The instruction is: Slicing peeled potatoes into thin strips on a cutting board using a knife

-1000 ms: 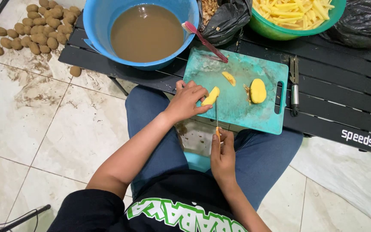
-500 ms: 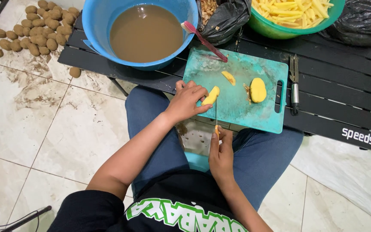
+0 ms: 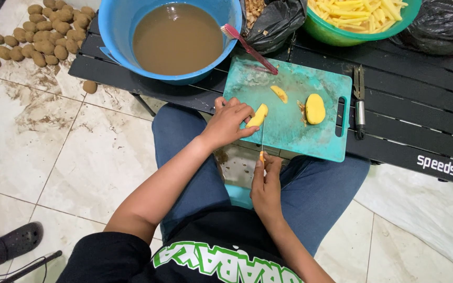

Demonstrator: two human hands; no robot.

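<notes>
Foot in sandal (image 3: 14, 242): at the bottom left corner on the tiled floor (image 3: 53, 157), another person's, well apart from the work.
Unpeeled potatoes (image 3: 43, 39): heaped on the floor at top left with mud smeared around (one stray (image 3: 90, 87) near the table edge), kept off the work surface, probably because dirty.
Blue basin (image 3: 116, 26): on the black slatted table (image 3: 420, 120), full of brown water, within arm's reach of the board.
Pink brush (image 3: 247, 48): propped on the basin rim, handle end resting down on the board.
Left hand (image 3: 228, 123): fingers closed down over the near end of a potato piece (image 3: 260, 115), pinning it flat on the board's left side so as not to slide under the blade.
Right hand (image 3: 266, 186): wrapped shut around the yellow handle of a thin knife (image 3: 262, 140), held close to the lap, blade pointing away and lying just beside the pinned piece.
Teal cutting board (image 3: 289, 133): overhanging the table edge toward the knees, which brings the cut close to the body.
Small slice (image 3: 278, 94) and peeled half (image 3: 315, 109): parked mid-board, clear of the knife.
Green bowl (image 3: 331, 36): behind the board, holding cut potato sticks (image 3: 360, 13).
Peeler (image 3: 360, 105): laid on the table just right of the board.
Black bags (image 3: 273, 23): at the back (contents partly hidden).
</notes>
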